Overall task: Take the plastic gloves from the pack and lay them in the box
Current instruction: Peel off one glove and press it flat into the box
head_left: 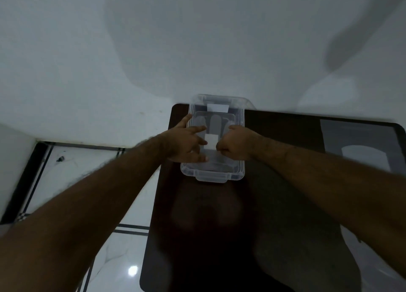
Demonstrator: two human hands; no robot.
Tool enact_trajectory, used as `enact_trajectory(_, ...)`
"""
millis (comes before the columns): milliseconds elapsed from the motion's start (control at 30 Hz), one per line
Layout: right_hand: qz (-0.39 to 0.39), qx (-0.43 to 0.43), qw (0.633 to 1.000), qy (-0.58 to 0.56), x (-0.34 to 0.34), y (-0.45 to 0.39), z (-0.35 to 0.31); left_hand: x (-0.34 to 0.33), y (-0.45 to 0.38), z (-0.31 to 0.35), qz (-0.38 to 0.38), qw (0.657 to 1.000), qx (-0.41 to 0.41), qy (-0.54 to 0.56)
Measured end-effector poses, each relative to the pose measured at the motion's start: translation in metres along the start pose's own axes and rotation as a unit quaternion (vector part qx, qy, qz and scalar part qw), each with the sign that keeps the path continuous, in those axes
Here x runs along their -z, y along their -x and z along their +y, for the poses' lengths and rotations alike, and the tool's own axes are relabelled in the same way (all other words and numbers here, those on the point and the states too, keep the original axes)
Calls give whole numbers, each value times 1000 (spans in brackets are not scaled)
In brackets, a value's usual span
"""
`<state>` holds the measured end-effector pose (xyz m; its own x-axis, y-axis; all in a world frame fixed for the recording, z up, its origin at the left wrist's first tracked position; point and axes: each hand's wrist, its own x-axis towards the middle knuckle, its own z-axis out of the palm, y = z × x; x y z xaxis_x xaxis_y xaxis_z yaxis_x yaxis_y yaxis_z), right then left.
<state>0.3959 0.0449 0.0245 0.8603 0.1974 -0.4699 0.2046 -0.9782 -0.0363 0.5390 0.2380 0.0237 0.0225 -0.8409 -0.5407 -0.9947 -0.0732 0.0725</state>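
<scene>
A clear plastic box (240,173) stands on the dark table against the wall, and both my hands are over its open top. My left hand (186,143) has its fingers spread and rests on thin clear plastic inside the box. My right hand (236,143) is curled, its fingertips pinched on that same clear plastic next to a small white patch (211,141). The plastic gloves (216,124) show only as a faint grey, finger-like shape through the film. Whether the film is the pack or a glove is unclear.
The dark table (274,203) runs from the wall toward me. A clear lid (219,98) leans behind the box against the white wall. A grey rectangle with a pale shape (360,151) lies at the table's right end. White tiled floor (114,258) lies to the left.
</scene>
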Motion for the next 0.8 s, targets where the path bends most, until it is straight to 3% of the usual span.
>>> enact_trajectory(133,-62,-53,992,93,0,-14,-11,-1,-8,4,1,999,12,-52)
enact_trajectory(400,-81,-144,980,107,3,-25,-15,3,-16,13,-35,993,77,-82)
enact_trajectory(500,-50,-101,990,87,8,-20,-17,1,-14,17,-20,995,35,-87)
enact_trajectory(633,-158,18,982,101,8,-8,-31,-2,-9,30,-60,995,15,-80)
enact_trajectory(800,-169,7,980,105,16,-2,-39,1,-9,31,-36,995,11,-95)
